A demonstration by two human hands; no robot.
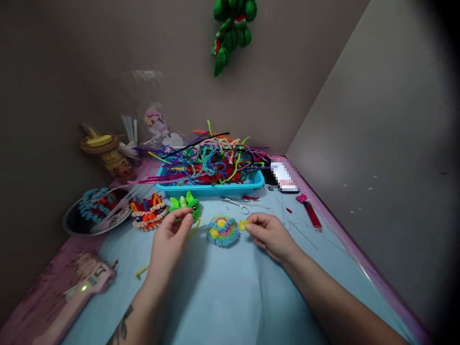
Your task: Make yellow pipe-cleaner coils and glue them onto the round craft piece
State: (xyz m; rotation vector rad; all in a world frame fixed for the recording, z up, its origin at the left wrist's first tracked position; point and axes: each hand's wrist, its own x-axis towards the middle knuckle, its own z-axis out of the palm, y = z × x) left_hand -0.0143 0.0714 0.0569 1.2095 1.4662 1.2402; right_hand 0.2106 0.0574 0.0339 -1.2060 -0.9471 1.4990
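Note:
My right hand (270,235) pinches a small yellow coil of pipe cleaner (243,224) between thumb and fingers, just above the table. To its left lies a round, multicoloured pipe-cleaner piece (223,232) with a fuzzy blue edge, pink and green rings and yellow spots. My left hand (172,232) is raised with its thumb and fingertips together; whatever they hold, if anything, is too small to make out. Behind and under that hand runs a yellow pipe cleaner (141,272), partly hidden by the wrist. A green pipe-cleaner figure (183,203) sits just behind my left fingertips.
A blue tray (212,190) heaped with pipe cleaners stands at the back. Scissors (237,205) lie before it. On the left are an orange figure (149,213), a metal bowl (68,223) and a pink glue gun (77,299). A phone (283,175) lies back right.

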